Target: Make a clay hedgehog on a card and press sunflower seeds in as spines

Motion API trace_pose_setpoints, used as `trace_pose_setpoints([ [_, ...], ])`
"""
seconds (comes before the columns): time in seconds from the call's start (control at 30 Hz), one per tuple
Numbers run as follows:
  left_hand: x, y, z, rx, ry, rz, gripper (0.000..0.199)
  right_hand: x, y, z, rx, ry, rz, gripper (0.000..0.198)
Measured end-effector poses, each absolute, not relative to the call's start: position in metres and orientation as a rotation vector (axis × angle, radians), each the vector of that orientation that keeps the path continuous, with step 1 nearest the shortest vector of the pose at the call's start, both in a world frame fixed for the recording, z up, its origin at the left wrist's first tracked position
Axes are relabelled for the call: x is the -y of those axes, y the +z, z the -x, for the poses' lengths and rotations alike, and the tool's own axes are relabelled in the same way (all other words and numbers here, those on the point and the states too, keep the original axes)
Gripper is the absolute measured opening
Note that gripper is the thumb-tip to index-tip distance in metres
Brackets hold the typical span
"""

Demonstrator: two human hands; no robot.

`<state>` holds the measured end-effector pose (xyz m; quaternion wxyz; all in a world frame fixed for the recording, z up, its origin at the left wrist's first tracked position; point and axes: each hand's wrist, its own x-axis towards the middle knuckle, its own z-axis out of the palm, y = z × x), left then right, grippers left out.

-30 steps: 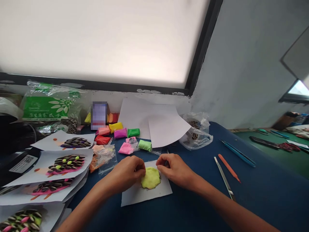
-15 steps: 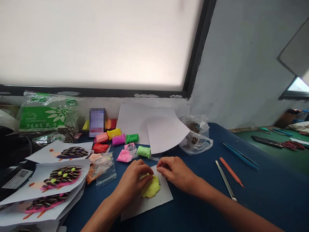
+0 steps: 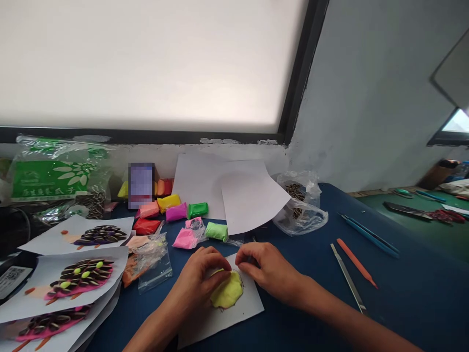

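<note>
A flattened piece of yellow clay [image 3: 227,292] lies on a small white card [image 3: 242,307] in front of me, with a thin dark outline showing at its edge. My left hand [image 3: 200,278] curls over the clay's upper left, its thumb laid on the surface and its index fingertip near the far edge. At the clay's upper right, my right hand [image 3: 266,266] is bent with fingers and thumb drawn together close to the rim. Whatever sits between those right fingertips is hidden.
At left lies a stack of seed-and-clay hedgehog pictures [image 3: 80,276]. Clay packets [image 3: 176,212], white sheets [image 3: 252,195] and a bag of seeds [image 3: 298,205] stand behind. To the right are tweezers [image 3: 370,235], an orange tool [image 3: 356,262] and a metal blade [image 3: 348,278].
The view has shifted slightly, so objects at left sit further left. Both hands stay at the clay, with only slight finger movement.
</note>
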<state>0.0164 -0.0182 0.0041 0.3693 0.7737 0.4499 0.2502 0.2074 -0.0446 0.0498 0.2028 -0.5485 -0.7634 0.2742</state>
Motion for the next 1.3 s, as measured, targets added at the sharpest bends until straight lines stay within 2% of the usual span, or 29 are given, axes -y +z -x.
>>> trace_pose_setpoints([
  [0.23, 0.018, 0.003, -0.015, -1.127, 0.664, -1.955, 0.012, 0.046, 0.044, -0.204, 2.057, 0.822, 1.490, 0.017],
  [0.57, 0.020, 0.012, -0.017, -1.141, 0.634, -1.936, 0.013, 0.050, 0.041, -0.199, 2.162, 0.718, 1.562, 0.014],
  [0.83, 0.022, 0.011, -0.021, -1.234, 0.650, -1.950, 0.013, 0.051, 0.044, -0.204, 2.310, 0.691, 1.499, 0.028],
  [1.07, 0.022, 0.010, -0.026, -1.312, 0.626, -2.011, 0.010, 0.052, 0.044, -0.202, 2.192, 0.596, 1.557, 0.014],
  [1.3, 0.021, 0.007, -0.024, -1.274, 0.618, -2.008, 0.017, 0.061, 0.041, -0.205, 2.440, 0.387, 1.394, 0.030],
])
